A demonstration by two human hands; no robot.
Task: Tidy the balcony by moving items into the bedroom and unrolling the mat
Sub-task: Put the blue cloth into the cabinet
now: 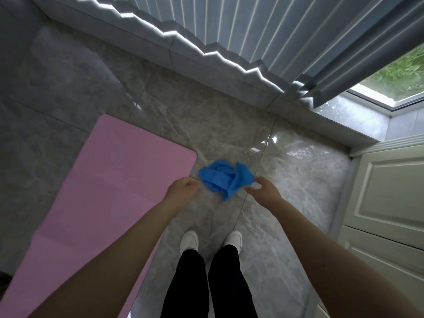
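Pink mat (pixel 110 187) lies unrolled; right hand (pixel 263 191) pinches blue cloth (pixel 223 176).

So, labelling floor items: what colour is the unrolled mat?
Pink, plain, no clear pattern: the mat shows best in the head view.

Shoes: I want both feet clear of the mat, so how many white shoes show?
2. The left white shoe and the right white shoe stand side by side on the grey tiled floor, right of the pink mat. None looks hidden.
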